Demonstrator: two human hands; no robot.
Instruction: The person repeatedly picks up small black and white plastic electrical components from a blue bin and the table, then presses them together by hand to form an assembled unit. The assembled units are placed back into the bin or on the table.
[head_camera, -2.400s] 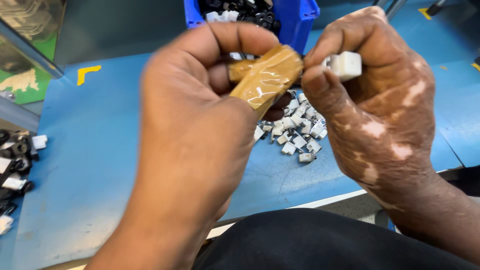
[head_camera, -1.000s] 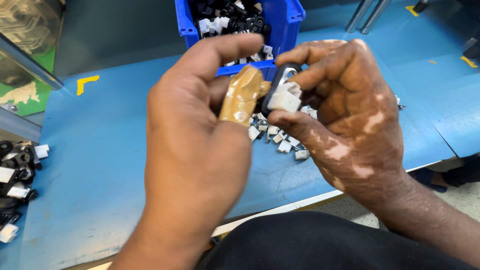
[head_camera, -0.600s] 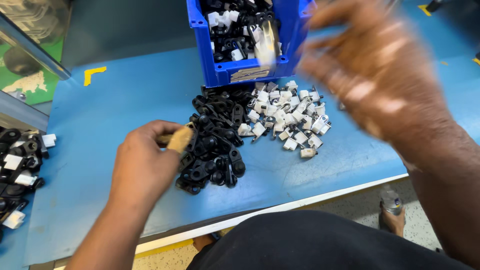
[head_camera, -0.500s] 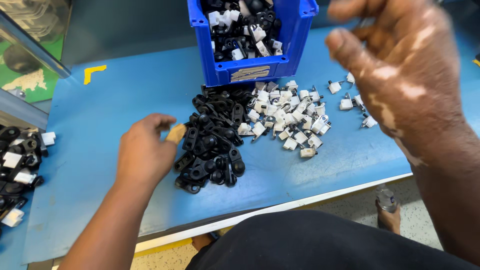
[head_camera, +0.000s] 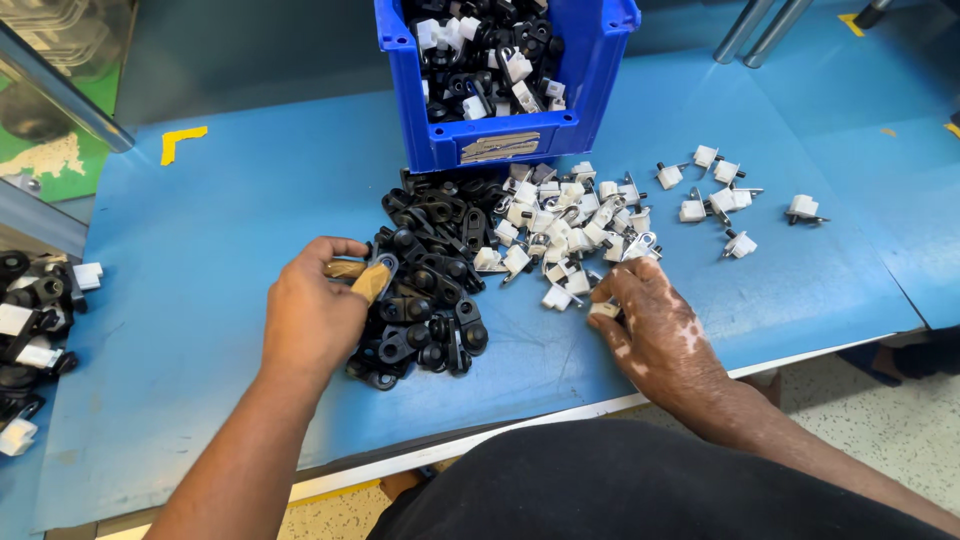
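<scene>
Bin (head_camera: 505, 150) behind two piles: brackets (head_camera: 425, 290) left, clips (head_camera: 565, 225) right (touching).

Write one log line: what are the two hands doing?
left hand: on black parts | right hand: picking white clip | blue bin: behind

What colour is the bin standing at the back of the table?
Bright blue bin, seen clearly in the head view.

Left hand (head_camera: 310, 315): tan tape on fingertips. Arms bare; dark garment at waist.
</scene>
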